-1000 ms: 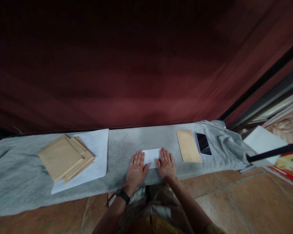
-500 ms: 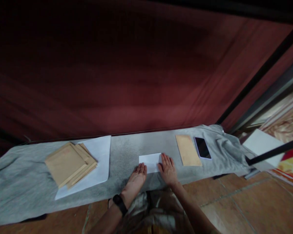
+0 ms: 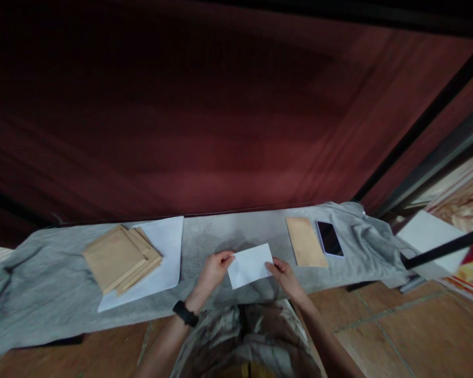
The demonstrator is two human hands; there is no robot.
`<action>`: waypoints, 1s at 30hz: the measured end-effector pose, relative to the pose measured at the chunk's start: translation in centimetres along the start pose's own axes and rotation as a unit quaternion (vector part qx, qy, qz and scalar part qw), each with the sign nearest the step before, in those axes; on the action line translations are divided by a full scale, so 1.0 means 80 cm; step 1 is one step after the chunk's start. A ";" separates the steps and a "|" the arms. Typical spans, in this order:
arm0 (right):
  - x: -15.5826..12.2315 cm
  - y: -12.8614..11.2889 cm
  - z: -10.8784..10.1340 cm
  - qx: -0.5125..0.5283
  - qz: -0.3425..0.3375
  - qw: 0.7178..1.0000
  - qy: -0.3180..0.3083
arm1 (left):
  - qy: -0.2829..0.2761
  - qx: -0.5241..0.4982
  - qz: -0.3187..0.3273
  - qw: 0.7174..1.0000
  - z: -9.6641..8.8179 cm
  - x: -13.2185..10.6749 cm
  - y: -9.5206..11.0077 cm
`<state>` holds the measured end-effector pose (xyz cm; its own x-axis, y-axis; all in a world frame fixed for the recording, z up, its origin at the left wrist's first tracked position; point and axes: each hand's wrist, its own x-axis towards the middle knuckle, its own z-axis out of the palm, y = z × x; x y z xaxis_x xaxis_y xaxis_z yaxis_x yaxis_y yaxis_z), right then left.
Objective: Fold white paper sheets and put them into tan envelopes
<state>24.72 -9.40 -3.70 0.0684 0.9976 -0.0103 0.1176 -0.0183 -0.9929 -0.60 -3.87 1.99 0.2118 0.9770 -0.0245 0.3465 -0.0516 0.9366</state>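
Note:
A folded white sheet of paper (image 3: 251,265) is held up a little above the grey cloth, tilted with its right side higher. My left hand (image 3: 216,269) pinches its upper left corner between thumb and fingers. On the opposite edge, my right hand (image 3: 283,273) grips the paper with the thumb on top. Right of my hands lies a single brown envelope (image 3: 306,241), flat on the cloth. Farther left, several brown envelopes (image 3: 116,257) are stacked on large white paper sheets (image 3: 169,257).
Grey cloth (image 3: 205,231) covers the long narrow surface before me. A phone (image 3: 330,239) with a pale purple case lies beyond the single envelope. A dark red panel (image 3: 236,157) rises behind. Black bars (image 3: 449,247) and a white box (image 3: 429,233) stand at the right.
Both hands lay flat pressing the paper on the cloth; now they pinch its two sides and have lifted it, turned slightly. The view has shifted a little.

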 end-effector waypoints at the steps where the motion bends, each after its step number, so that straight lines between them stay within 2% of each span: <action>1: 0.000 -0.003 0.003 0.019 0.021 1.000 0.010 | 0.014 -0.045 -0.030 0.998 0.002 0.002 -0.004; 4: 0.006 -0.012 0.006 0.047 0.046 0.997 0.040 | 0.034 -0.131 -0.094 0.986 0.009 0.000 -0.017; 8: 0.017 -0.026 0.002 0.086 0.058 0.992 0.065 | 0.049 -0.174 -0.128 0.975 0.021 -0.014 -0.024; 12: 0.015 -0.032 0.009 0.175 0.102 0.979 0.027 | 0.060 -0.259 -0.156 0.951 0.041 -0.028 -0.027; 14: 0.013 -0.024 0.018 0.152 0.105 0.983 0.020 | 0.065 -0.298 -0.164 0.938 0.054 -0.036 -0.029; 18: 0.020 -0.003 0.027 0.051 0.065 0.995 0.051 | 0.052 -0.339 -0.174 0.923 0.070 -0.051 -0.031; 21: 0.032 0.004 0.019 0.013 0.034 0.998 0.049 | 0.042 -0.350 -0.177 0.919 0.063 -0.049 -0.027; 24: 0.043 0.001 0.008 -0.030 0.005 0.999 0.017 | 0.074 -0.346 -0.173 0.919 0.046 -0.035 -0.022; 26: 0.051 -0.004 0.002 -0.058 -0.013 0.998 -0.007 | 0.092 -0.312 -0.167 0.931 0.035 -0.027 -0.022; 30: 0.072 -0.013 -0.002 -0.113 -0.049 0.992 -0.008 | 0.068 -0.243 -0.172 0.952 0.032 -0.022 -0.029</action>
<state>25.17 -3.64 -2.73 0.0293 0.9962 0.0819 0.3418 0.0670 -0.9374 0.60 -6.02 -1.03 0.0303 0.9383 -0.3446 -0.0964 0.3459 0.9333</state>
